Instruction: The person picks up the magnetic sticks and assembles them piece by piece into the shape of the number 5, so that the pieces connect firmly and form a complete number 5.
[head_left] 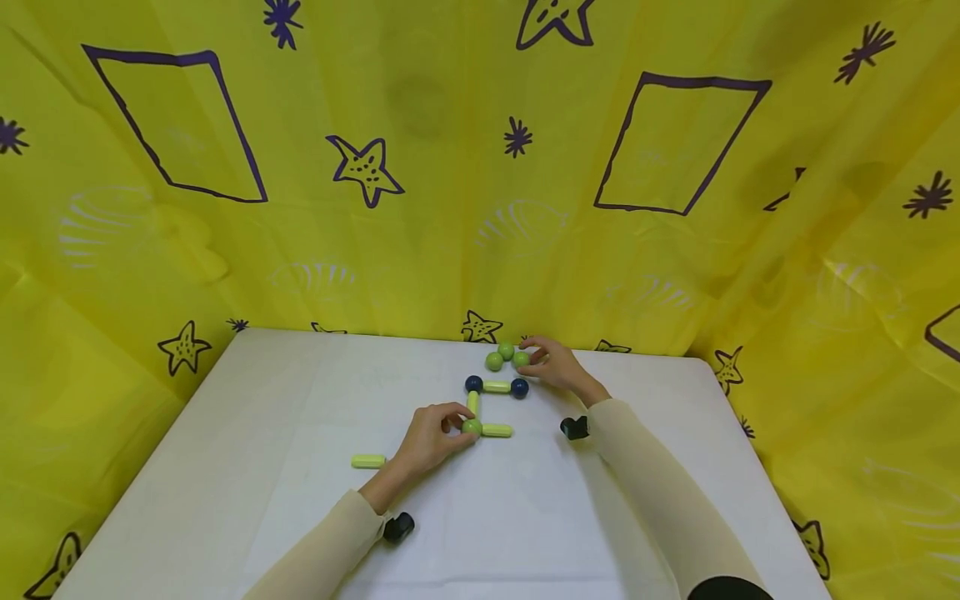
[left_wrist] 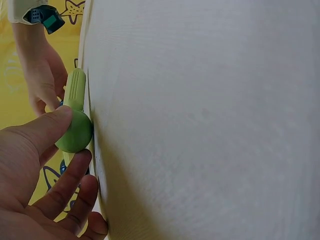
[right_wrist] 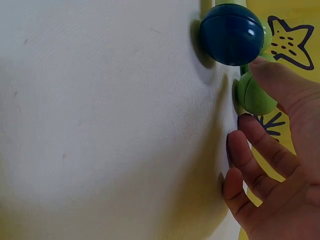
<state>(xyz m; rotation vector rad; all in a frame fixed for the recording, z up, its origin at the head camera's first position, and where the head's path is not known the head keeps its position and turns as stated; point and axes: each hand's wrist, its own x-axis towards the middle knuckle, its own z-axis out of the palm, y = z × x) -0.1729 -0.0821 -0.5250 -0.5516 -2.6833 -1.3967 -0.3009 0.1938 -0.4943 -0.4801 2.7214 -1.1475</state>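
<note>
My left hand (head_left: pixel 432 439) pinches a green ball (left_wrist: pixel 75 134) between thumb and fingers. Two light-green rods join that ball: one rod (head_left: pixel 497 431) points right, and another rod (head_left: pixel 473 403) runs back to a dark blue ball (head_left: pixel 474 383). From there a third rod (head_left: pixel 497 387) leads to a second dark blue ball (right_wrist: pixel 231 34). Toward the back of the table, my right hand (head_left: pixel 555 364) has its thumb and index finger around a loose green ball (right_wrist: pixel 257 95). Two more green balls, one on the left (head_left: pixel 494 362) and one behind (head_left: pixel 506 351), sit close beside it.
A separate light-green rod (head_left: pixel 367 461) lies left of my left wrist. The white table (head_left: pixel 225 467) ends at a yellow patterned curtain (head_left: pixel 420 250) behind and on both sides. Black wrist cameras stick out under the left sleeve (head_left: pixel 330 542) and the right sleeve (head_left: pixel 660 500).
</note>
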